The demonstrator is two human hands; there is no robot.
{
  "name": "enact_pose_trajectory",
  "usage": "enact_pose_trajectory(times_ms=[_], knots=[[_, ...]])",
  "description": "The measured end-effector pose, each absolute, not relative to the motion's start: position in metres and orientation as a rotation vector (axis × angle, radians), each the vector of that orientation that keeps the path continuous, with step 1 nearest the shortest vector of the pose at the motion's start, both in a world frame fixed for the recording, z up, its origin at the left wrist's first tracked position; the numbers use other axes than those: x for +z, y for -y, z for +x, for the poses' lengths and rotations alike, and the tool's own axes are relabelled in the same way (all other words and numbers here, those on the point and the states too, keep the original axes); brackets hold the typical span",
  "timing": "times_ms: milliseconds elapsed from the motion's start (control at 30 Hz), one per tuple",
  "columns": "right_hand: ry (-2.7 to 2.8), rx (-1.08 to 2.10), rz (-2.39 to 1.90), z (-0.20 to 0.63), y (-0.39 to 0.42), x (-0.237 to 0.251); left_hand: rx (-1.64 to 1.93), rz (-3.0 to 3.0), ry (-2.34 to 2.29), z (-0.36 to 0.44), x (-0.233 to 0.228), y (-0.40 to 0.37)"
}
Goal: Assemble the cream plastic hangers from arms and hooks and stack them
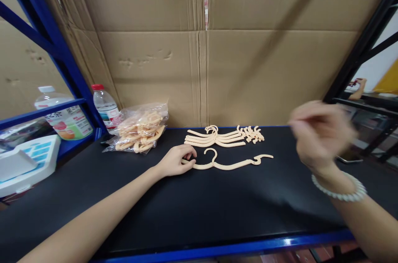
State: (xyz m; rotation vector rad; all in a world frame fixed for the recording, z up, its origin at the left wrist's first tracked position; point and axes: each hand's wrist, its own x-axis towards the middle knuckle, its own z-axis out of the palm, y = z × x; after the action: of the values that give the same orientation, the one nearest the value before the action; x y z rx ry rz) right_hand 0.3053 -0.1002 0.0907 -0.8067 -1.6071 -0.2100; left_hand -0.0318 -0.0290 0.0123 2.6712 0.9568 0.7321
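A cream plastic clothes hanger (230, 167) lies flat on the black tabletop (199, 205), its hook pointing to the back. My left hand (174, 161) rests on the table with its fingers curled round the hanger's left end. A small curved cream piece (263, 158) sits at the hanger's right end; whether it is joined there I cannot tell. On the right, my right hand (323, 134) is raised above the table, away from the hanger, and smeared by motion. Its fingers look bent, but anything in them is hidden. A pale bead bracelet (340, 188) circles that wrist.
Behind the hanger lie several stacked hangers (214, 141) beside a pile of small curved pieces (253, 134). A clear bag of cream parts (141, 130) and a red-capped bottle (105, 107) stand back left. Cardboard (149, 56) walls the back. A dark flat object (350, 158) lies right.
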Motion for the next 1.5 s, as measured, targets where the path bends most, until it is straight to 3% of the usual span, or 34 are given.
enact_pose_trajectory(times_ms=[200, 567, 867, 1133, 1500], knots=[[2.447, 0.324, -1.027, 0.321, 0.049, 0.033, 0.662, 2.66, -0.893, -0.034, 0.015, 0.029], [2.515, 0.52, -1.012, 0.308, 0.05, 0.011, 0.57, 2.658, -0.862, -0.034, 0.013, 0.025], [2.429, 0.518, -0.982, 0.309, 0.052, 0.014, 0.644, 2.599, -0.895, -0.033, 0.015, 0.024], [1.651, 0.366, -1.265, 0.362, 0.023, 0.02, 1.041, 2.502, -1.277, -0.037, 0.002, 0.005], [2.18, 0.136, -1.31, 0.334, 0.024, -0.007, 0.953, 2.563, -1.267, -0.038, -0.008, -0.002]])
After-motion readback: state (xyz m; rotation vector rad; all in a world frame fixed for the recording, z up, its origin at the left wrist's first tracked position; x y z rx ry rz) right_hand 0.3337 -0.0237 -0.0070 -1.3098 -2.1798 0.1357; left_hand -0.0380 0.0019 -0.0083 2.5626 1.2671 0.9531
